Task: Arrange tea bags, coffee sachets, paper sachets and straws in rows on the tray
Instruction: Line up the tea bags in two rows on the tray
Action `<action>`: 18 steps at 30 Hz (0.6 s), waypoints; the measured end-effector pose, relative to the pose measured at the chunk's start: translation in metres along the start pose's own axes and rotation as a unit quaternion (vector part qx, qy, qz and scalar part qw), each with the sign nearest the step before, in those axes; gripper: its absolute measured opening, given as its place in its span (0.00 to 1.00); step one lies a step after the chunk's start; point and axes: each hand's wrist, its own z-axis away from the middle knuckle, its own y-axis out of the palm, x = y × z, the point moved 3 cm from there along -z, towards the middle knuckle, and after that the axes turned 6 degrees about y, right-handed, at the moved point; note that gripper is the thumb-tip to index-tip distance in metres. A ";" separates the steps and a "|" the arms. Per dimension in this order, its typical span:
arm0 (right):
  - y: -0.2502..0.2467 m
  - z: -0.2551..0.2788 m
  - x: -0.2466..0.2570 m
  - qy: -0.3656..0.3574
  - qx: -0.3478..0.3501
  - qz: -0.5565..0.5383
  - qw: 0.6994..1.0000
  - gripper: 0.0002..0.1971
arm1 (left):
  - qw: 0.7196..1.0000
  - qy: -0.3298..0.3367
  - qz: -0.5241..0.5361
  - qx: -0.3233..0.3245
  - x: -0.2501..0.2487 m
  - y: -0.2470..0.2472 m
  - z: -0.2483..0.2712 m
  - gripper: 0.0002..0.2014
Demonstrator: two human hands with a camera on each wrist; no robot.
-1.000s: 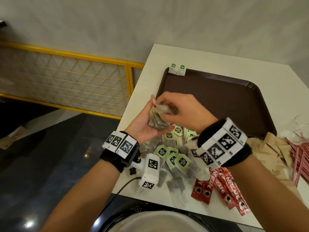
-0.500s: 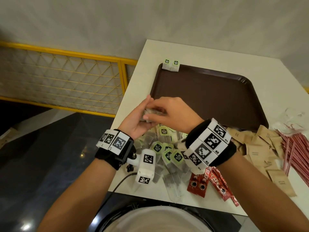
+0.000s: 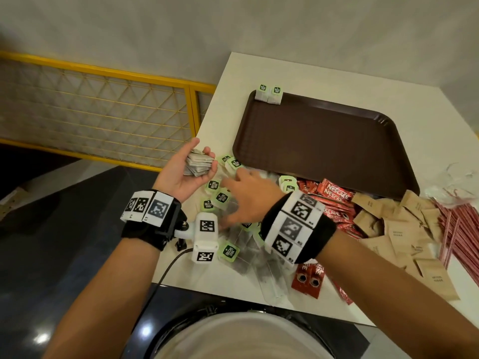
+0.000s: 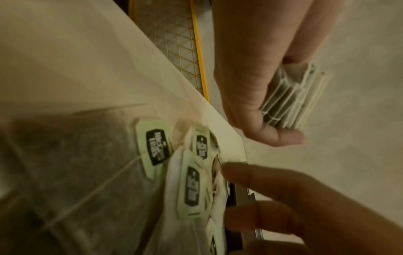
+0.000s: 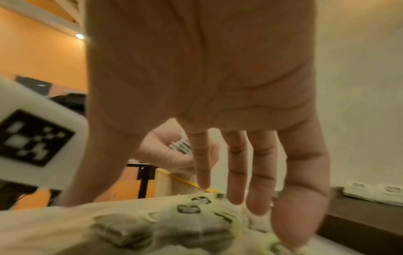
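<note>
Cupping a stack of tea bags (image 3: 198,165), the left hand (image 3: 185,174) is held palm up at centre left of the head view, fingers curled round the stack's edges. The right hand (image 3: 248,196) is spread palm down, fingers straight, over the loose tea bags (image 3: 221,198) piled on the table (image 3: 228,73); nothing is gripped by it. Two tea bags (image 3: 269,94) are seen at the upper left corner of the brown tray (image 3: 324,149). Red coffee sachets (image 3: 334,195), brown paper sachets (image 3: 404,229) and red straws (image 3: 461,224) are heaped at lower right, off the tray.
</note>
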 end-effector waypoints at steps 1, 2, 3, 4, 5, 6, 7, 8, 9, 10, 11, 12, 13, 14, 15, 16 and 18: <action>0.003 0.000 0.008 -0.011 0.008 0.024 1.000 0.44 | 1.000 0.000 0.003 -0.002 0.000 0.000 0.001 0.09; 0.006 -0.001 0.012 -0.017 0.013 0.041 0.999 0.43 | 1.000 0.002 0.007 -0.003 -0.001 -0.001 0.002 0.09; 0.008 -0.001 0.014 -0.017 0.014 0.047 0.999 0.42 | 1.000 0.003 0.011 -0.003 -0.002 -0.001 0.003 0.09; 0.009 -0.002 0.014 -0.011 0.009 0.036 0.999 0.39 | 1.000 0.006 0.014 -0.004 -0.003 -0.003 0.004 0.08; 0.007 -0.004 0.012 0.000 -0.002 0.006 1.000 0.37 | 1.000 0.009 0.016 -0.003 -0.004 -0.004 0.004 0.08; 0.004 -0.007 0.009 0.016 -0.016 -0.027 0.999 0.34 | 1.000 0.012 0.015 -0.002 -0.005 -0.006 0.005 0.09; 0.001 -0.010 0.006 0.029 -0.025 -0.048 0.998 0.33 | 1.000 0.014 0.014 -0.002 -0.005 -0.007 0.005 0.09; -0.001 -0.014 0.003 0.038 -0.024 -0.054 0.998 0.32 | 1.000 0.014 0.013 -0.003 -0.006 -0.008 0.006 0.09; -0.002 -0.018 0.001 0.041 -0.011 -0.051 0.998 0.32 | 1.000 0.013 0.011 -0.005 -0.006 -0.009 0.006 0.09; -0.001 -0.022 -0.001 0.042 0.007 -0.050 0.998 0.31 | 1.000 0.012 0.009 -0.006 -0.006 -0.010 0.006 0.09; 0.000 -0.024 -0.001 0.041 0.024 -0.060 0.997 0.31 | 1.000 0.011 0.007 -0.005 -0.006 -0.010 0.007 0.08; 0.002 -0.027 -0.003 0.042 0.036 -0.078 0.995 0.31 | 1.000 0.010 0.004 -0.005 -0.006 -0.009 0.008 0.07; 0.002 -0.029 -0.006 0.044 0.041 -0.099 0.993 0.31 | 1.000 0.012 -0.001 -0.005 -0.006 -0.009 0.009 0.07; 0.001 -0.030 -0.010 0.047 0.040 -0.123 0.991 0.32 | 1.000 0.016 -0.006 -0.007 -0.006 -0.009 0.010 0.07; -0.002 -0.029 -0.015 0.050 0.036 -0.154 0.986 0.32 | 1.000 0.019 -0.011 -0.007 -0.007 -0.009 0.011 0.07; -0.006 -0.027 -0.021 0.054 0.034 -0.193 0.979 0.32 | 1.000 0.020 -0.013 -0.006 -0.007 -0.009 0.012 0.07; -0.016 -0.017 -0.032 0.046 0.036 -0.270 0.961 0.32 | 1.000 0.022 -0.012 -0.005 -0.008 -0.009 0.013 0.08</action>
